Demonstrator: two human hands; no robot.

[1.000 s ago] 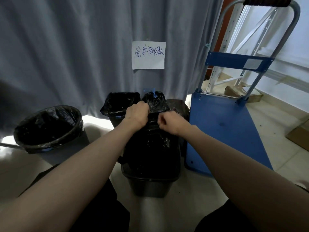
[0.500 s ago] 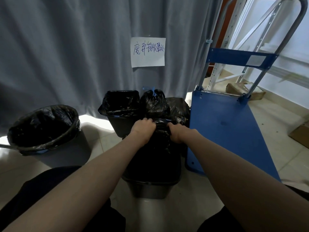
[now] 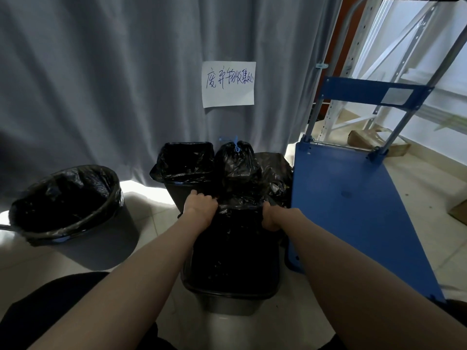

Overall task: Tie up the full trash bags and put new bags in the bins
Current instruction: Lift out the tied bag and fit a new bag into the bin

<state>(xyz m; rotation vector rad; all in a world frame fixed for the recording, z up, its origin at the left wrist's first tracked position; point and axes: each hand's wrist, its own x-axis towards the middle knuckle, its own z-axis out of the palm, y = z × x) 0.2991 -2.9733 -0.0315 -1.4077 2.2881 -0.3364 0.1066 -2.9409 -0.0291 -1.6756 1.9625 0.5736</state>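
from the head camera, both bare forearms reach in from the bottom of the frame to a black trash bag sitting in a dark rectangular bin at lower centre. the left hand has its fingers curled down over the bag's far-left rim, gripping the plastic; the right hand grips the far-right rim the same way, its fingers mostly hidden behind the plastic. the bag's mouth is stretched between the two hands. just behind it, at centre frame, stands a tied black bag with a blue tie at its neck, and left of that a second rectangular bin lined in black. at the left edge sits a round bin — also lined with a black bag. a blue hand cart fills the right side, its deck just beside the near bin. a paper sign with handwriting hangs on the grey curtain across the upper frame. the floor is pale tile.
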